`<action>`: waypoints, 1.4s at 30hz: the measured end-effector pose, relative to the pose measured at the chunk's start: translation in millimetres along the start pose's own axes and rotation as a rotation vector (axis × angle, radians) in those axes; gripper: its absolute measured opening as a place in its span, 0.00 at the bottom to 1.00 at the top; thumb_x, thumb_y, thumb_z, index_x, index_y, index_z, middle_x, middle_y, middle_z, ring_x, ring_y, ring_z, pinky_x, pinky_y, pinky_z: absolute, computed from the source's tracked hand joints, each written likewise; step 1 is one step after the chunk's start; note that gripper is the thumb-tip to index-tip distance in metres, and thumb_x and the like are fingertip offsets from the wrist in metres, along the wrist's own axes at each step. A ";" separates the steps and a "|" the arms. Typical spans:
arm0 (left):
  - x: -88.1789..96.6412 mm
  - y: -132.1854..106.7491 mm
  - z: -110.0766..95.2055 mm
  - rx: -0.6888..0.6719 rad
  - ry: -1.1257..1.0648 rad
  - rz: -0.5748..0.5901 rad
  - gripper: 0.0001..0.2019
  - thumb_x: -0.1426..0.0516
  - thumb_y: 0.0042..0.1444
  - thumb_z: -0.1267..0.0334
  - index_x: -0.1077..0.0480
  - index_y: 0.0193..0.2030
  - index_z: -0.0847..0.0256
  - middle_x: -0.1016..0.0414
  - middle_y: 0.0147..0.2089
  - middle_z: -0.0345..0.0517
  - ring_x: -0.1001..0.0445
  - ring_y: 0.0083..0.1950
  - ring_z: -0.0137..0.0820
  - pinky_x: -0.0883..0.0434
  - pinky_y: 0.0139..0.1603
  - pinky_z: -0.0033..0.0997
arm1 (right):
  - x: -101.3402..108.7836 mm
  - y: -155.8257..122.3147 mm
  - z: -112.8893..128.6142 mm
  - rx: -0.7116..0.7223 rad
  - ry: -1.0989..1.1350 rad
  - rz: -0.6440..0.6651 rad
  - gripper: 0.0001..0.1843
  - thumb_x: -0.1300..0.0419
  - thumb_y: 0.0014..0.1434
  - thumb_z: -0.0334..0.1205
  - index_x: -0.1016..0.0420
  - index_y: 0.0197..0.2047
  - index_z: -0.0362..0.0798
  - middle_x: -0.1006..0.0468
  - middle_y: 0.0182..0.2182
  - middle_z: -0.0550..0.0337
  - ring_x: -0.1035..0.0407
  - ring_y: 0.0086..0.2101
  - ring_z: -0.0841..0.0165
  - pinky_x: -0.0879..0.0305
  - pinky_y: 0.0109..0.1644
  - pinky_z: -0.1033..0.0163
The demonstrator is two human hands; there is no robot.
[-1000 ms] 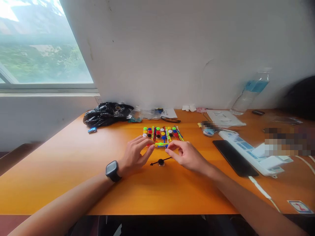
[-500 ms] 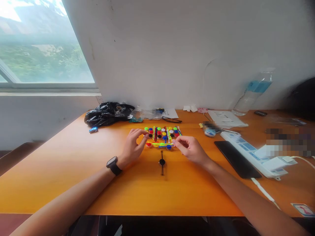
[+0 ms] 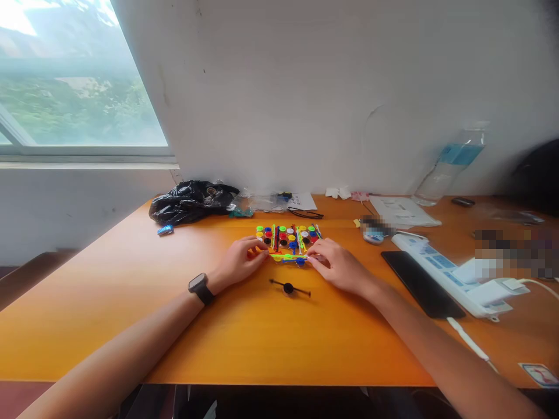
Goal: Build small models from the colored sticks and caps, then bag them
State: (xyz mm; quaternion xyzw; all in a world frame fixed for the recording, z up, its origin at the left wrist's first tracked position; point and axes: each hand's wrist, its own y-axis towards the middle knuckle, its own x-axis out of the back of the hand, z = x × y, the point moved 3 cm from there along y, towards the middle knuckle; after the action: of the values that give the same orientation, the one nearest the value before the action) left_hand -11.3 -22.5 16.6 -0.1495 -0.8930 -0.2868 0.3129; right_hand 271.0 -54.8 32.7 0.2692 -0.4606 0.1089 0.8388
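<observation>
My left hand (image 3: 243, 259), a dark watch on its wrist, has thumb and fingers pinched at the left end of a front row of small plastic spinners. My right hand (image 3: 335, 265) pinches at the row's right end. Between the fingertips runs a green stick with a green disc (image 3: 288, 256); a blue stick with a blue disc (image 3: 300, 262) and a yellow disc (image 3: 278, 258) lie close by. What each pinch holds is too small to make out. Nearer me sits a black spinner (image 3: 288, 288), a stick with a round disc at its middle, untouched by either hand.
Behind the row, several coloured discs and sticks (image 3: 289, 234) lie in groups. A black plastic bag (image 3: 192, 201) and a small blue packet (image 3: 165, 230) are back left. On the right are a phone (image 3: 421, 284), a white power strip (image 3: 430, 262) and a bottle (image 3: 452, 166).
The black spinner has turned from pointing away from me to lying nearly crosswise. My left hand has moved slightly right and down, covering the red disc. My right hand has hardly moved.
</observation>
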 end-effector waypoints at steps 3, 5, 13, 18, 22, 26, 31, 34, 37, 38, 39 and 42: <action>-4.3 -0.8 -6.7 -0.067 0.003 0.077 0.12 0.43 0.71 0.56 0.21 0.44 0.60 0.21 0.44 0.49 0.24 0.41 0.33 0.27 0.41 0.31 | -5.8 -0.7 4.1 0.061 0.019 0.044 0.09 0.41 0.71 0.39 0.18 0.45 0.51 0.19 0.43 0.49 0.29 0.47 0.55 0.31 0.53 0.49; -6.4 -1.9 -11.0 -0.090 0.012 0.103 0.13 0.43 0.71 0.55 0.22 0.44 0.60 0.22 0.42 0.48 0.26 0.39 0.32 0.29 0.40 0.30 | -8.4 -0.3 6.8 0.079 0.029 0.064 0.10 0.42 0.71 0.38 0.18 0.45 0.51 0.18 0.43 0.50 0.29 0.47 0.55 0.32 0.54 0.49; -10.8 -9.5 -23.1 -0.109 -0.078 0.216 0.24 0.38 0.67 0.46 0.28 0.62 0.58 0.22 0.56 0.54 0.22 0.53 0.41 0.24 0.53 0.39 | -17.3 -2.5 21.6 0.122 0.163 0.136 0.10 0.42 0.73 0.38 0.18 0.49 0.51 0.16 0.45 0.52 0.27 0.47 0.58 0.30 0.53 0.53; -14.3 -15.3 -28.7 -0.172 -0.060 0.336 0.46 0.28 0.50 0.39 0.35 0.71 0.56 0.28 0.62 0.58 0.26 0.61 0.50 0.26 0.64 0.51 | -19.7 -7.7 34.3 0.146 0.253 0.149 0.09 0.40 0.71 0.38 0.18 0.49 0.50 0.17 0.44 0.53 0.25 0.45 0.60 0.30 0.53 0.55; -18.7 -18.9 -34.6 -0.232 -0.011 0.386 0.54 0.26 0.43 0.36 0.37 0.73 0.55 0.28 0.58 0.57 0.27 0.58 0.51 0.24 0.60 0.52 | -22.9 -11.9 43.2 0.126 0.327 0.219 0.07 0.38 0.70 0.39 0.19 0.47 0.50 0.18 0.40 0.56 0.27 0.38 0.64 0.30 0.43 0.59; -22.6 -19.5 -33.7 -0.288 -0.005 0.323 0.55 0.28 0.47 0.36 0.43 0.77 0.53 0.33 0.66 0.61 0.30 0.65 0.55 0.27 0.66 0.56 | -23.1 -14.3 49.2 0.111 0.433 0.263 0.05 0.37 0.68 0.39 0.20 0.43 0.49 0.21 0.35 0.59 0.28 0.33 0.66 0.31 0.38 0.62; -26.1 -20.2 -31.0 -0.302 0.076 0.330 0.51 0.32 0.56 0.37 0.48 0.80 0.50 0.41 0.77 0.60 0.40 0.75 0.56 0.37 0.75 0.59 | -13.0 -12.1 53.7 0.155 0.483 0.186 0.04 0.37 0.69 0.37 0.21 0.40 0.49 0.18 0.37 0.59 0.25 0.40 0.65 0.30 0.50 0.59; -26.2 -19.7 -34.1 -0.290 0.115 0.357 0.47 0.34 0.59 0.36 0.45 0.79 0.49 0.42 0.78 0.59 0.39 0.75 0.57 0.37 0.74 0.60 | -8.7 -9.4 51.5 0.169 0.431 0.119 0.06 0.36 0.69 0.37 0.22 0.37 0.50 0.18 0.37 0.58 0.25 0.41 0.63 0.30 0.53 0.56; -25.7 -18.2 -39.4 -0.306 0.113 0.368 0.39 0.35 0.61 0.38 0.37 0.75 0.48 0.37 0.75 0.57 0.34 0.71 0.54 0.34 0.72 0.57 | -7.9 -6.4 44.1 0.169 0.319 0.027 0.04 0.36 0.68 0.37 0.21 0.39 0.51 0.19 0.40 0.56 0.25 0.44 0.60 0.30 0.55 0.53; -25.5 -17.7 -41.0 -0.318 0.107 0.363 0.37 0.35 0.62 0.39 0.35 0.74 0.48 0.36 0.74 0.56 0.33 0.70 0.52 0.33 0.71 0.56 | -8.6 -5.5 40.7 0.162 0.280 0.001 0.02 0.36 0.68 0.37 0.21 0.42 0.51 0.19 0.42 0.55 0.25 0.46 0.60 0.30 0.57 0.52; -25.3 -17.4 -42.4 -0.329 0.100 0.356 0.35 0.36 0.62 0.40 0.34 0.73 0.48 0.35 0.73 0.55 0.32 0.69 0.51 0.32 0.70 0.54 | -9.7 -4.7 37.2 0.154 0.241 -0.018 0.04 0.37 0.69 0.36 0.21 0.45 0.52 0.19 0.45 0.54 0.26 0.49 0.59 0.30 0.58 0.51; -25.2 -16.9 -44.3 -0.350 0.080 0.332 0.32 0.36 0.64 0.43 0.34 0.72 0.48 0.33 0.72 0.54 0.31 0.67 0.49 0.32 0.70 0.52 | -14.9 -2.8 27.8 0.132 0.155 -0.034 0.12 0.40 0.70 0.35 0.23 0.55 0.53 0.22 0.54 0.52 0.28 0.55 0.58 0.31 0.63 0.49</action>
State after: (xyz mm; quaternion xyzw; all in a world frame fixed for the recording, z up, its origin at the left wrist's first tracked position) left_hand 21.2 -64.9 21.7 -0.3347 -0.7800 -0.3873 0.3601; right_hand 244.1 -71.5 31.3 0.3226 -0.3815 0.1454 0.8540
